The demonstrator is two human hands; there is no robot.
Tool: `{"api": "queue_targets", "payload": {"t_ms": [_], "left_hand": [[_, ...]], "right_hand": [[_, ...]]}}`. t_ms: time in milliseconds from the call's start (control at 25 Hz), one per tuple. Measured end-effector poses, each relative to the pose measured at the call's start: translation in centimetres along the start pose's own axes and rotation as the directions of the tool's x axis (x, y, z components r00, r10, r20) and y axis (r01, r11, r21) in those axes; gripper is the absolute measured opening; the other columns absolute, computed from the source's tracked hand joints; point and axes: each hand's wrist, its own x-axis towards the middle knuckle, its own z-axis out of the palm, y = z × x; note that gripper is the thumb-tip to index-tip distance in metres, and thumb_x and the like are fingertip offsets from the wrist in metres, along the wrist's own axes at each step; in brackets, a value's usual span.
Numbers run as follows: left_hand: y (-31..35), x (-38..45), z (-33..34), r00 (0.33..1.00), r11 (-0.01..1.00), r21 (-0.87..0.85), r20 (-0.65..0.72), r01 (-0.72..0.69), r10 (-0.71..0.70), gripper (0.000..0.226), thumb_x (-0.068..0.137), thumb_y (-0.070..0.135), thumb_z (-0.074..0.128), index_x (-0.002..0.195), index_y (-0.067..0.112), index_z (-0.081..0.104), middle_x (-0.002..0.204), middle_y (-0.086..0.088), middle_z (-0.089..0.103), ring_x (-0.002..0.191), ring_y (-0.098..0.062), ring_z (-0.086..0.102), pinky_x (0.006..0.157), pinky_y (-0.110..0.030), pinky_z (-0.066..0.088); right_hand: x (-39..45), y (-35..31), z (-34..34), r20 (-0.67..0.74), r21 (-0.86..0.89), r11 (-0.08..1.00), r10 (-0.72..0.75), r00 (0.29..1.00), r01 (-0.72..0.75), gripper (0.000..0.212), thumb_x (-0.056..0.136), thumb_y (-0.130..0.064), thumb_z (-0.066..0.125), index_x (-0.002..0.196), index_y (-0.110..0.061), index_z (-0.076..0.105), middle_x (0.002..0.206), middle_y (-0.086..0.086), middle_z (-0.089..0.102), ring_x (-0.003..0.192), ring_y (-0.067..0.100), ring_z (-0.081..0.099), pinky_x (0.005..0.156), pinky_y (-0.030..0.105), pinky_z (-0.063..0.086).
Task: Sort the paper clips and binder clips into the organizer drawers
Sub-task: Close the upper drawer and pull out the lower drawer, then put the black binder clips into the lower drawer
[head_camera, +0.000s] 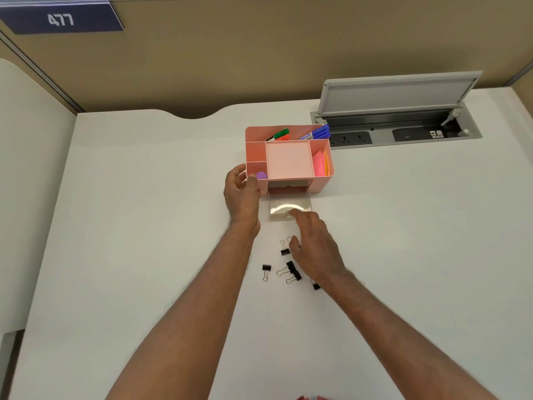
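Note:
A pink desk organizer (320, 186) stands at the middle of the white desk. Its clear drawer (290, 205) is pulled out toward me and looks empty. My left hand (241, 194) grips the organizer's front left corner. My right hand (313, 246) reaches forward, with fingertips on the drawer's front edge. Several black binder clips lie loose on the desk below the drawer: one (285, 251) beside my right thumb, one (266, 268) further left, two (292, 269) close together, and one (316, 286) partly hidden under my right wrist. I see no paper clips.
The organizer's top holds markers (315, 133), pink and orange sticky notes (320, 164) and a purple item (261, 175). An open grey power socket hatch (398, 122) is sunk into the desk at the back right. Cubicle walls rise behind and at the left.

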Motion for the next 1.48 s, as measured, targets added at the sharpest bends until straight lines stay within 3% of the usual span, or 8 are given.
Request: {"api": "queue_targets", "payload": {"t_ms": [240, 400, 560, 680, 840, 1120, 1240, 1480], "left_hand": [[-2.7, -2.2, -2.6, 0.988, 0.911, 0.383, 0.038, -0.151, 0.148, 0.04, 0.098, 0.038, 0.062, 0.135, 0.026, 0.053, 0.136, 0.005, 0.058, 0.125, -0.016, 0.053, 0.108, -0.039, 0.047], [-7.8, -7.3, -7.5, 0.924, 0.579, 0.723, 0.328, -0.378, 0.195, 0.045, 0.096, 0.027, 0.063, 0.139, 0.022, 0.053, 0.136, 0.002, 0.052, 0.13, -0.019, 0.041, 0.106, -0.018, 0.025], [-10.2, -11.4, -10.1, 0.833, 0.392, 0.746, 0.543, -0.538, 0.109, 0.058, 0.092, 0.015, 0.063, 0.147, 0.024, 0.046, 0.135, 0.004, 0.042, 0.116, -0.012, 0.036, 0.103, -0.024, 0.035], [-10.2, -11.4, -10.2, 0.796, 0.299, 0.744, 0.595, -0.597, 0.11, 0.043, 0.094, 0.007, 0.06, 0.136, 0.018, 0.058, 0.129, 0.001, 0.049, 0.112, -0.02, 0.047, 0.098, -0.031, 0.046], [-9.6, -10.8, -9.7, 0.813, 0.297, 0.762, 0.572, -0.576, 0.11, 0.015, 0.097, 0.004, 0.055, 0.103, 0.014, 0.065, 0.106, 0.001, 0.054, 0.092, -0.02, 0.056, 0.079, -0.038, 0.052], [-8.6, -10.7, -9.0, 0.838, 0.28, 0.798, 0.542, -0.534, 0.053, 0.018, 0.094, 0.008, 0.052, 0.107, 0.013, 0.063, 0.107, 0.001, 0.053, 0.084, -0.018, 0.057, 0.069, -0.027, 0.044], [-7.9, -11.0, -8.9, 0.889, 0.457, 0.786, 0.458, -0.417, 0.025, 0.014, 0.092, 0.008, 0.057, 0.1, 0.017, 0.065, 0.098, 0.007, 0.053, 0.078, -0.01, 0.057, 0.063, -0.014, 0.04], [-2.6, -8.6, -4.5, 0.941, 0.774, 0.555, 0.3, -0.303, 0.154, 0.017, 0.089, 0.008, 0.072, 0.086, 0.025, 0.071, 0.091, 0.012, 0.068, 0.08, 0.0, 0.065, 0.07, -0.005, 0.047]], "right_hand": [[-1.3, 2.7, -1.5, -0.021, 0.337, 0.936, 0.114, 0.993, -0.1, 0.059, 0.095, -0.001, 0.047, 0.141, -0.038, 0.044, 0.13, -0.012, 0.049, 0.114, 0.011, 0.055, 0.089, 0.035, 0.054], [-5.3, 5.8, -1.4, -0.021, 0.31, 0.916, 0.275, 0.961, -0.255, 0.044, 0.096, -0.006, 0.054, 0.132, -0.03, 0.056, 0.123, -0.014, 0.05, 0.104, 0.009, 0.055, 0.092, 0.038, 0.054], [-8.1, 6.0, -0.4, 0.066, 0.259, 0.939, 0.217, 0.974, -0.227, 0.047, 0.091, -0.008, 0.059, 0.132, -0.03, 0.056, 0.121, -0.016, 0.046, 0.111, 0.014, 0.051, 0.091, 0.031, 0.05], [-8.9, 5.3, -0.2, 0.079, 0.194, 0.959, 0.195, 0.978, -0.207, 0.05, 0.085, -0.006, 0.06, 0.13, -0.026, 0.055, 0.124, -0.012, 0.046, 0.113, 0.012, 0.045, 0.087, 0.026, 0.046], [-9.3, 4.9, 0.1, 0.034, 0.084, 0.986, 0.145, 0.989, -0.147, 0.033, 0.088, -0.001, 0.062, 0.115, -0.019, 0.062, 0.116, -0.005, 0.051, 0.106, 0.017, 0.05, 0.079, 0.028, 0.05], [-9.0, 4.9, -0.7, 0.072, 0.018, 0.98, 0.196, 0.978, -0.198, 0.014, 0.086, -0.008, 0.061, 0.097, -0.017, 0.058, 0.098, -0.003, 0.048, 0.077, 0.023, 0.056, 0.064, 0.035, 0.047], [-8.5, 4.6, -1.5, 0.102, 0.046, 0.963, 0.259, 0.961, -0.264, 0.011, 0.084, -0.007, 0.057, 0.089, -0.016, 0.06, 0.094, -0.004, 0.05, 0.072, 0.021, 0.055, 0.059, 0.027, 0.04], [-2.4, 1.4, -5.2, 0.096, 0.459, 0.812, 0.358, 0.929, -0.36, 0.017, 0.087, -0.006, 0.065, 0.087, -0.02, 0.075, 0.08, -0.007, 0.071, 0.069, 0.002, 0.065, 0.054, 0.006, 0.044]]}}
